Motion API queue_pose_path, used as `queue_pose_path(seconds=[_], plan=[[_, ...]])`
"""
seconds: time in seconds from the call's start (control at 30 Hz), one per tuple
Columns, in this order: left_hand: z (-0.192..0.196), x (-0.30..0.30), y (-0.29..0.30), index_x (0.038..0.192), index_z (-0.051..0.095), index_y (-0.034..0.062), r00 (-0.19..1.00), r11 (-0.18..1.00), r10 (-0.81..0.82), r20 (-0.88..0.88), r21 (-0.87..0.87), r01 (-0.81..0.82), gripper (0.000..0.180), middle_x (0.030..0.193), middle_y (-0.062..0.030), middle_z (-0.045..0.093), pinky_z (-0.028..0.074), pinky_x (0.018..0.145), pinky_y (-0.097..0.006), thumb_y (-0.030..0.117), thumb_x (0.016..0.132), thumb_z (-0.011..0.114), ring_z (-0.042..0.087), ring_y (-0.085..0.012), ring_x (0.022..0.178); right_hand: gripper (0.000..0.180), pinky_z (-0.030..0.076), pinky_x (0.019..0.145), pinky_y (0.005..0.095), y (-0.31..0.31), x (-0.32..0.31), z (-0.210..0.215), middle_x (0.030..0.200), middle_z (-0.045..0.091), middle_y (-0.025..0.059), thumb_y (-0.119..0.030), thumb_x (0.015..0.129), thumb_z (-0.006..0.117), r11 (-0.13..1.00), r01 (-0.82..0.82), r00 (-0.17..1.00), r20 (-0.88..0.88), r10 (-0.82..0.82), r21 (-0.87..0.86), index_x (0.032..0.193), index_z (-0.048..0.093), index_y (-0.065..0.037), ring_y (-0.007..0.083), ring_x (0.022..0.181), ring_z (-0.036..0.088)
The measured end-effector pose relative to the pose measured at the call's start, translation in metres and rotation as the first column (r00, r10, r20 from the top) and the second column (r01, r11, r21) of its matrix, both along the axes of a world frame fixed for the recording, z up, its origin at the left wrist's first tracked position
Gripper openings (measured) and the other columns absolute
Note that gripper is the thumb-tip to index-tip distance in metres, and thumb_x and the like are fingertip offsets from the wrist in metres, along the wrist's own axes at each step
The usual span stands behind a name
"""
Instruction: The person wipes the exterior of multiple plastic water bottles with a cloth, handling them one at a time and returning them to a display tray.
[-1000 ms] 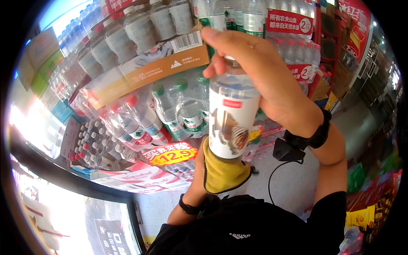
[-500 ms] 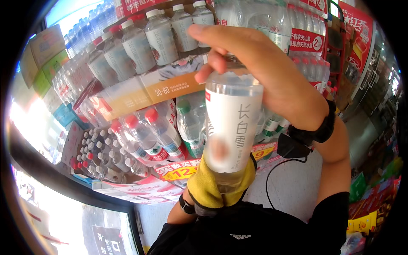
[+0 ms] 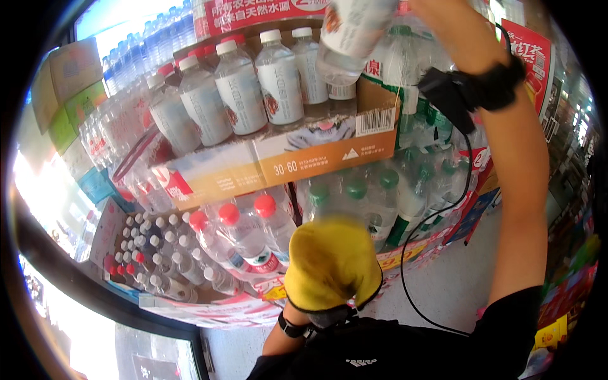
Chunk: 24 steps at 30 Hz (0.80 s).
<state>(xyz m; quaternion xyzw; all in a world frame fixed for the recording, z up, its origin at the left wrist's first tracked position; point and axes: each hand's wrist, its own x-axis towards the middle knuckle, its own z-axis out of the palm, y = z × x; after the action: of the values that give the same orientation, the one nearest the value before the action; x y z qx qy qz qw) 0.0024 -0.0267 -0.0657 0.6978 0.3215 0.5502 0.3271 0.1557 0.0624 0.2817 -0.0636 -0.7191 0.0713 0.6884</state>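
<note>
My right hand (image 3: 434, 9) is raised at the top edge, mostly cut off by it. It holds a clear water bottle (image 3: 358, 38) with a white label, tilted, over the right end of an open carton (image 3: 329, 158). The grip itself is out of view. In the carton stand several matching bottles (image 3: 278, 82) with white caps. Low in the middle, a yellow cloth (image 3: 332, 266) with a dark edge covers my left hand. Its fingers are hidden under the cloth; only the wrist with a black watch (image 3: 292, 326) shows.
Red-capped bottles (image 3: 240, 234) and green-capped bottles (image 3: 354, 187) stand below the carton. A box of small bottles (image 3: 168, 253) is at the lower left. A black cable (image 3: 405, 278) runs from the black band (image 3: 500, 82) on my right wrist. Grey floor (image 3: 437, 278) lies beyond the display.
The bottle has gone from the yellow cloth up to the top edge, in my right hand. My left hand and the cloth are now apart from it. The view has shifted, showing more carton.
</note>
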Motion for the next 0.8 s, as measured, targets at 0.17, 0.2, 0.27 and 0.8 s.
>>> queue_pose_path(seconds=[0.17, 0.2, 0.27, 0.8], plan=[[0.042, -0.012, 0.022, 0.091, 0.067, 0.0113, 0.897, 0.957, 0.030, -0.441, 0.272, 0.102, 0.030, 0.085, -0.0093, 0.063, 0.046, 0.065, -0.035, 0.018, 0.062, 0.070, 0.059, -0.0317, 0.080, 0.039, 0.053, 0.066, 0.0277, 0.133, -0.002, -0.003, 0.072, 0.060, 0.0053, -0.040, 0.093, 0.055, 0.953, 0.140, 0.957, 0.283, -0.060, -0.270, 0.069, 0.055, -0.008, 0.0153, 0.078, 0.066], [0.044, -0.009, 0.022, 0.084, 0.066, 0.0110, 0.905, 0.967, 0.049, -0.424, 0.246, 0.063, 0.025, 0.078, -0.0099, 0.061, 0.044, 0.061, -0.036, 0.017, 0.060, 0.069, 0.057, -0.0331, 0.074, 0.038, 0.052, 0.065, 0.0289, 0.144, -0.008, -0.007, 0.069, 0.061, 0.0056, -0.038, 0.089, 0.059, 0.941, 0.190, 0.950, 0.293, -0.105, -0.280, 0.069, 0.057, -0.007, 0.0162, 0.074, 0.068], [0.043, -0.014, 0.022, 0.076, 0.065, 0.0107, 0.911, 0.975, 0.075, -0.405, 0.223, 0.019, 0.020, 0.070, -0.0105, 0.058, 0.042, 0.056, -0.038, 0.015, 0.057, 0.068, 0.055, -0.0346, 0.068, 0.037, 0.051, 0.064, 0.0295, 0.154, -0.019, -0.017, 0.065, 0.060, 0.0062, -0.037, 0.086, 0.063, 0.901, 0.208, 0.955, 0.277, -0.104, -0.381, 0.066, 0.059, -0.005, 0.0179, 0.068, 0.069], [0.013, -0.021, 0.023, 0.093, 0.067, 0.0131, 0.872, 0.985, -0.012, -0.489, 0.144, 0.095, 0.025, 0.079, -0.0044, 0.064, 0.047, 0.059, -0.033, 0.013, 0.068, 0.067, 0.062, -0.0257, 0.072, 0.040, 0.047, 0.082, 0.0381, 0.155, 0.000, -0.038, 0.100, 0.060, 0.0119, -0.042, 0.096, 0.046, 0.735, 0.577, 0.253, 0.777, -0.576, 0.357, 0.101, 0.064, -0.006, 0.0267, 0.097, 0.060]])
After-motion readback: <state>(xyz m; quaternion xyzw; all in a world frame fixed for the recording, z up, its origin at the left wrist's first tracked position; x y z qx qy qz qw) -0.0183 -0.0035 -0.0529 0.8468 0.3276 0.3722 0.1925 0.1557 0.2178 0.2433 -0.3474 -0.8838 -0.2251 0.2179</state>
